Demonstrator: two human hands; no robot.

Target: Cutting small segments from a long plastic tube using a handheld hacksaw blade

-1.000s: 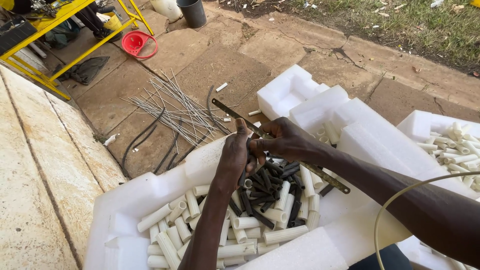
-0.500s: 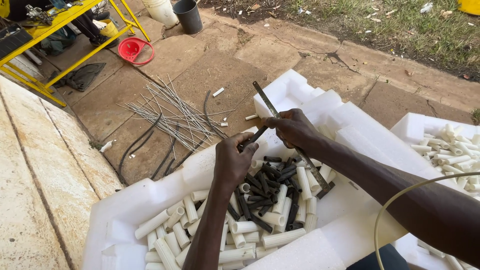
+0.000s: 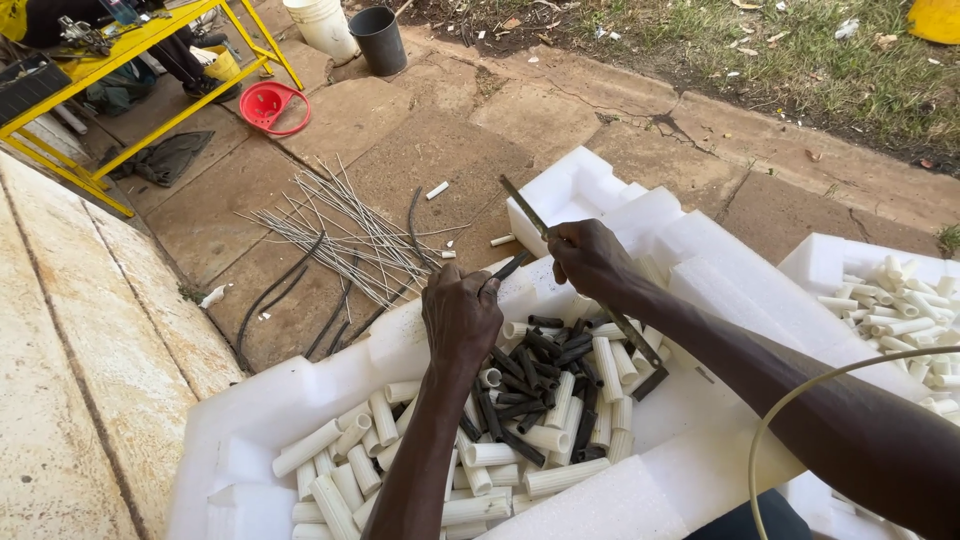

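My left hand (image 3: 460, 318) grips a short black tube (image 3: 511, 266) whose end pokes out toward the right. My right hand (image 3: 590, 258) is closed around a long thin saw blade (image 3: 527, 210) that slants from the upper left down to a dark end (image 3: 650, 383) over the tray. Both hands hover above a white foam tray (image 3: 300, 400) holding several cut white tube pieces (image 3: 345, 470) and several short black tube pieces (image 3: 530, 385).
A bundle of thin grey rods (image 3: 335, 235) and black hoses (image 3: 285, 290) lie on the stone paving. A second foam tray (image 3: 830, 265) with white pieces sits at right. Red bowl (image 3: 272, 105), buckets (image 3: 380, 38) and a yellow frame (image 3: 130, 55) stand at the back.
Both hands have risen slightly and come together above the tray. The blade's upper end has swung to point up and left, next to the black tube in my left hand.
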